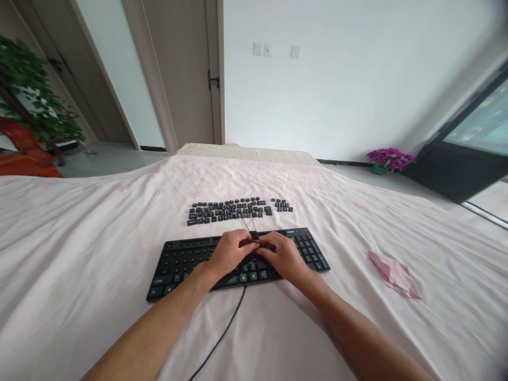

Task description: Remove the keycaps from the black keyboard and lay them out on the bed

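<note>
A black keyboard [174, 264] lies across the bed, many of its left and middle keycaps gone so the bare switch posts show. Above its middle, my left hand [232, 251] and my right hand [283, 254] meet with fingers pinched together. Between the fingertips is a small dark keycap puller [254, 235], its two thin wires pointing away from me. Whether a keycap is also in the fingers is hidden. Beyond the keyboard, loose black keycaps [226, 211] are laid out in rows, with a smaller group [282, 205] to the right.
The keyboard's cable [222, 336] runs toward me over the pale pink bedsheet [99, 254]. A folded pink cloth [397, 275] lies at the right. Past the bed are a wall, doors, a green plant [43, 100] and a pot of purple flowers [389, 159].
</note>
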Available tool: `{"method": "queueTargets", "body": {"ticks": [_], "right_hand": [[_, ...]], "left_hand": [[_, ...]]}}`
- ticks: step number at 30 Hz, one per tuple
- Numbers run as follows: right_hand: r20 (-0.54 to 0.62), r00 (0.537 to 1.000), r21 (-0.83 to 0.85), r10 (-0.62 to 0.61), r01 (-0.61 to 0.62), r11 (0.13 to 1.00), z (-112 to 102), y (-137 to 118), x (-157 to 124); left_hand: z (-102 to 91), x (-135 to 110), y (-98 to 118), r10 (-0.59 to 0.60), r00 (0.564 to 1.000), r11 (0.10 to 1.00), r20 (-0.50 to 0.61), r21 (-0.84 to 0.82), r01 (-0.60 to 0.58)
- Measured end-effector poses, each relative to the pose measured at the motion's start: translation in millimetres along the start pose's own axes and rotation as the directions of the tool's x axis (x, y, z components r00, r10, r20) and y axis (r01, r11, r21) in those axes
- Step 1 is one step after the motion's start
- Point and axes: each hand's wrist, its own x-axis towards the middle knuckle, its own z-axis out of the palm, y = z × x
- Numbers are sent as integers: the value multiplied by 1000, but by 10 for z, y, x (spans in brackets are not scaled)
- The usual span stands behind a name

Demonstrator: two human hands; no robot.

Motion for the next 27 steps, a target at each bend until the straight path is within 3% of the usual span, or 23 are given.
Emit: {"method": "queueTargets", "body": {"ticks": [5, 10, 15, 18, 22, 24, 27], "right_hand": [[43, 999, -112, -28, 32, 993, -15, -28, 2], [71, 997, -201, -17, 31, 979, -40, -80, -11], [38, 999, -150, 21, -15, 989, -82, -77, 9], [-26, 986, 47, 163, -162, 986, -120, 45, 111], [-8, 923, 332, 386, -361, 871, -213, 354, 373], [-13, 914, 330, 405, -379, 865, -265, 521, 527], [-12, 924, 127, 381, -377, 918, -318, 718, 731]], "left_hand": [[-11, -15, 34, 84, 994, 989, -67, 131, -74], [12, -76, 32, 250, 967, 959, -51, 153, -240], [-12, -93, 81, 338, 918, 939, -207, 145, -312], [-48, -76, 96, 289, 907, 955, -307, 155, -252], [-75, -40, 49, 141, 907, 985, -397, 147, -89], [-72, -26, 20, 108, 918, 986, -381, 163, -48], [-63, -14, -5, 98, 926, 982, -366, 189, -29]]}}
